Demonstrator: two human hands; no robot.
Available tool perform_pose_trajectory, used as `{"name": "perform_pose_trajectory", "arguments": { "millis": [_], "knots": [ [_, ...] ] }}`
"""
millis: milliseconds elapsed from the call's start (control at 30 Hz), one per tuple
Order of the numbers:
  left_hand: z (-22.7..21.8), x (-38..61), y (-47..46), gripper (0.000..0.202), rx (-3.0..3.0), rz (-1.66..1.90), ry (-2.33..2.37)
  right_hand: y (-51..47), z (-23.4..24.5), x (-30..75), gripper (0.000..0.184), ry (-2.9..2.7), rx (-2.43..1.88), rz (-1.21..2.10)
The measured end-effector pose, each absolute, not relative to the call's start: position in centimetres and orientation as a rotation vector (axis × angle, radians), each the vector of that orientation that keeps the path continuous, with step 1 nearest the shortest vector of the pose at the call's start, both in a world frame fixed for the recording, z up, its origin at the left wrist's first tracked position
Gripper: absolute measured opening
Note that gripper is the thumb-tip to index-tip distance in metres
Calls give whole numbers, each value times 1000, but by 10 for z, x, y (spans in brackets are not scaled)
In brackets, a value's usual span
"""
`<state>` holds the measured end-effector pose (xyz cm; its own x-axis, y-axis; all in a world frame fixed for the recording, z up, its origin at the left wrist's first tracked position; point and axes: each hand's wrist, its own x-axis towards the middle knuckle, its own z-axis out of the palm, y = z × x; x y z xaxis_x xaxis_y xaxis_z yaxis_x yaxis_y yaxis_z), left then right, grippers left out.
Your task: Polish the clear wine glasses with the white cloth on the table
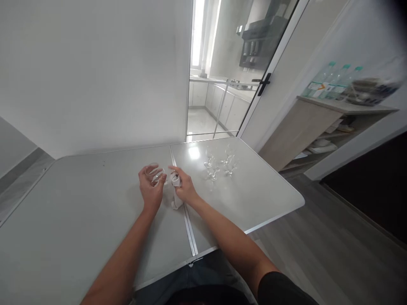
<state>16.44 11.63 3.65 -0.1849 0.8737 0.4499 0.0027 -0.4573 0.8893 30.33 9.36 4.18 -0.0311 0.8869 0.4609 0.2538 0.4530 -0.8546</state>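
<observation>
My left hand point(151, 188) is wrapped round a small clear glass point(153, 171), held just above the white table point(79, 203). My right hand point(184, 186) grips a bunched pale cloth point(175, 194) and presses it against the glass from the right. Both hands hover over the table's centre seam. Several small clear stemmed glasses point(219, 165) stand upright in a cluster to the right, about a hand's width from my right hand.
A white wall runs behind the table, with a glass door point(222, 84) open onto a kitchen. At the right a wooden shelf unit point(318, 127) carries water bottles point(330, 80) and a dish. Grey wood floor point(318, 254) lies beyond the table's right edge.
</observation>
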Motion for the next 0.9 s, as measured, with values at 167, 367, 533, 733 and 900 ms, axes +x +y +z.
{"name": "perform_pose_trajectory", "arguments": {
  "millis": [167, 367, 533, 733, 900],
  "knots": [
    [29, 165, 120, 58, 1528, 1653, 948, 91, 38, 298, 28, -1693, -1222, 628],
    [24, 168, 121, 64, 1654, 1487, 857, 93, 31, 302, 13, -1780, -1527, 482],
    [21, 167, 123, 76, 1676, 1430, 743, 96, 41, 312, 10, -1792, -1620, 359],
    [13, 155, 129, 41, 1703, 1474, 1001, 63, 66, 362, 20, -1529, -1487, 435],
    [7, 156, 133, 41, 1862, 1278, 1118, 6, 42, 449, 28, -1231, -1713, 299]
  ]
}}
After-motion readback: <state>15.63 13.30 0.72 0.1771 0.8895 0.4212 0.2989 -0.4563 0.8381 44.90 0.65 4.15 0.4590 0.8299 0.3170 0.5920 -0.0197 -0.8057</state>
